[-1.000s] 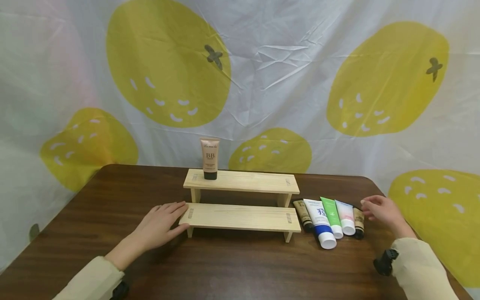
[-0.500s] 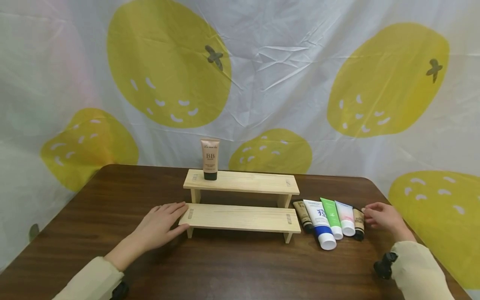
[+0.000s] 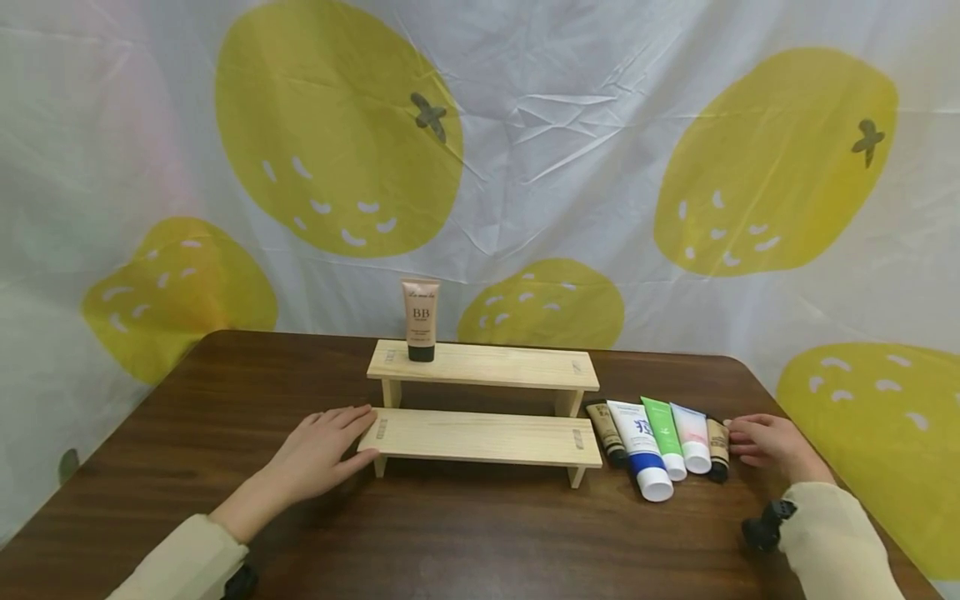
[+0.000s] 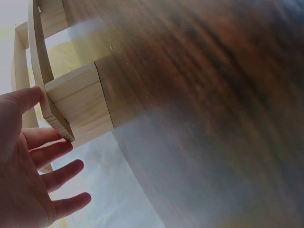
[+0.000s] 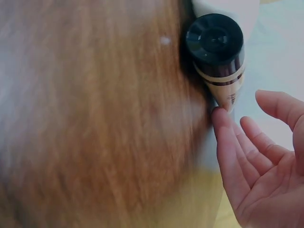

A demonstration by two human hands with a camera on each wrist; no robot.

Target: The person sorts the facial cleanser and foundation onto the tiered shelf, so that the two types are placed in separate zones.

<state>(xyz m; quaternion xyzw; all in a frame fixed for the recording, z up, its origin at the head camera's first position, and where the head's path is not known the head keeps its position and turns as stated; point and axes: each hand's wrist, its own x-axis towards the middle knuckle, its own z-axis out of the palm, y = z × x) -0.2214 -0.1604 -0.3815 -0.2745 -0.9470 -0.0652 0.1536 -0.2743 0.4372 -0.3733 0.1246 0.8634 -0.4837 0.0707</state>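
My left hand [image 3: 321, 450] rests at the left end of the lower tier of a light wooden step shelf [image 3: 480, 435], holding nothing. In the left wrist view its thumb and two fingers touch the end of the board [image 4: 59, 124], the other fingers spread. My right hand [image 3: 778, 446] is beside a small gold tube with a black cap [image 3: 717, 444], the rightmost in a row. The right wrist view has its fingertips right at the side of that gold tube [image 5: 225, 90], while the thumb stands apart from it. A beige BB cream tube [image 3: 421, 317] stands cap-down on the upper tier.
Left of the gold tube lie a pink-and-white tube [image 3: 690, 433], a green tube [image 3: 663, 433], a white-and-blue tube [image 3: 637, 442] and another gold tube [image 3: 606, 429]. All are on the dark wooden table [image 3: 465, 542]. A lemon-print cloth [image 3: 555, 167] hangs behind.
My right hand has come down and toward the rightmost gold tube, its fingers now beside it. The left hand and the standing BB cream tube have kept their places.
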